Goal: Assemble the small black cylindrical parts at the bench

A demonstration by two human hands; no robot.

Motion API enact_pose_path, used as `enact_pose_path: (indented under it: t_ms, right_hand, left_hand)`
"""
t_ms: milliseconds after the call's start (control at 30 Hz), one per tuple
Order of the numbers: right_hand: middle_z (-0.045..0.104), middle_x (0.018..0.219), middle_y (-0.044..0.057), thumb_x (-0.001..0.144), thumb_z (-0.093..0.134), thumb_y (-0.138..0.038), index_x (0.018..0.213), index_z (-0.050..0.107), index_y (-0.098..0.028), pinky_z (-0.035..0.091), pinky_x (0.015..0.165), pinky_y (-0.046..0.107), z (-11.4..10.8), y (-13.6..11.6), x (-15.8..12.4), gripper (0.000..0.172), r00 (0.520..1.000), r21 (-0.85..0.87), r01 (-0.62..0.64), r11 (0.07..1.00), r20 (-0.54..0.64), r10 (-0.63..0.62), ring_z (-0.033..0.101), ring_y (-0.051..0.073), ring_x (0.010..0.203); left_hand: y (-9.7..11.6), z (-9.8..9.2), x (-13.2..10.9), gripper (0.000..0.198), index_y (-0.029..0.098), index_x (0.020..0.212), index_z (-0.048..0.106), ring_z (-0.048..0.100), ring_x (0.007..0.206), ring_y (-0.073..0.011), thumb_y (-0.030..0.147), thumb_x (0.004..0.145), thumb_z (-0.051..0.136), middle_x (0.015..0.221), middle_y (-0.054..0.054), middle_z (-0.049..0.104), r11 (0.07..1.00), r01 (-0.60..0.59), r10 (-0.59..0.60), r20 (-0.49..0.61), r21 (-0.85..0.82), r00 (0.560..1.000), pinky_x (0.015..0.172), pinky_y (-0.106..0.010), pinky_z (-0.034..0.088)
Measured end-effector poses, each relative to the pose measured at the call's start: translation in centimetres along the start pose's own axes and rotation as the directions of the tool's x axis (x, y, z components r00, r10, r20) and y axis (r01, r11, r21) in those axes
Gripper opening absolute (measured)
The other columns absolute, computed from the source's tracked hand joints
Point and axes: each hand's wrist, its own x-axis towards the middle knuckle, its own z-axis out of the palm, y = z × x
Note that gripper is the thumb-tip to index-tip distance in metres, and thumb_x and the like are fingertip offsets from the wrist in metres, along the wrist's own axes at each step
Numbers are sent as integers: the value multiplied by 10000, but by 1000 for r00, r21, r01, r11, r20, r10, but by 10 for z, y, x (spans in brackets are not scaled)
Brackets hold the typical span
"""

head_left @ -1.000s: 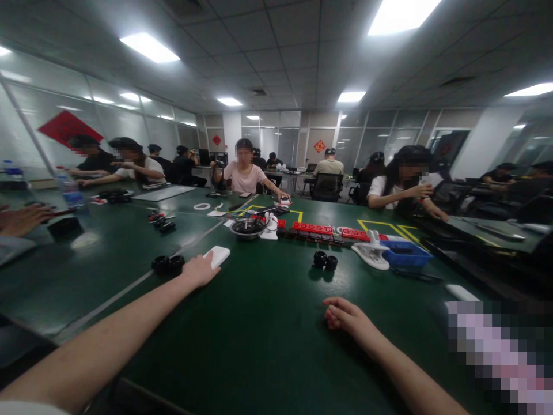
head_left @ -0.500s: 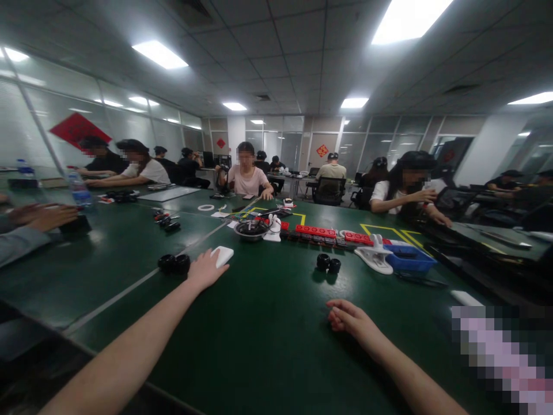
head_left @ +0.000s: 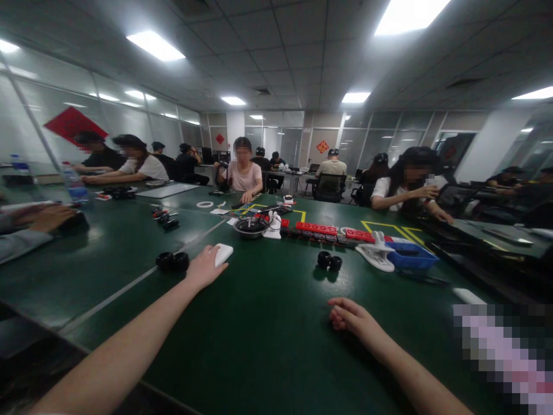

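My left hand [head_left: 204,268] reaches out over the green table and grips a small white rounded block [head_left: 223,254], which the fingers partly cover. Just left of that hand sits a pair of glossy black round pieces [head_left: 173,261]. My right hand [head_left: 344,316] rests on the tabletop with its fingers loosely curled and a little apart, and no object shows in it. Beyond it stands another pair of black round pieces [head_left: 329,261].
Across the middle lie a round metal dish [head_left: 251,227], red power strips [head_left: 316,230], a white clamp-like stand [head_left: 377,253] and a blue bin [head_left: 410,256]. The green tabletop [head_left: 242,346] spreads before me. A co-worker's hands [head_left: 49,218] are at the left; other people sit around.
My view has shifted slightly. The person opposite has drawn an arm inward on the table. Both my hands keep nearly the same places.
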Motion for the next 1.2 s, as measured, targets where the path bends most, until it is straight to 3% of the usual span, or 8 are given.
enact_pose_path:
  t_ms: [167,400,567,1200]
  right_hand:
    - [533,695,9,642,639,-455,922,555,-141,418,630,291,1,-2,-2,429,1000,-12,-9,1000,2,9,505,126,637]
    - [539,715,12,654,626,-458,929,557,-148,422,631,281,-1,0,-1,420,1000,-25,-7,1000,6,7,506,123,642]
    - [535,692,3,648,629,-458,919,557,-151,420,634,286,1,-3,-2,416,1000,-23,-10,1000,1,10,508,123,638]
    - [525,676,-2,602,657,-478,903,570,-152,424,623,288,3,-7,-3,452,1000,-13,-24,1000,-18,24,496,117,609]
  left_hand:
    - [1,0,0,598,192,1260,312,463,1048,-284,520,766,393,1303,-120,301,1000,9,-9,3,12,1000,803,-346,405]
    - [4,1,-2,700,173,1286,261,503,971,-322,570,728,408,1257,-171,321,993,118,-118,18,31,993,718,-394,433]
    - [6,1,-1,654,175,1284,240,513,944,-317,491,744,431,1205,-174,362,987,157,-158,20,43,987,697,-397,441]
    - [7,-6,-6,650,212,1277,234,508,950,-281,428,723,497,1181,-125,366,997,80,-80,-41,-13,996,718,-349,437]
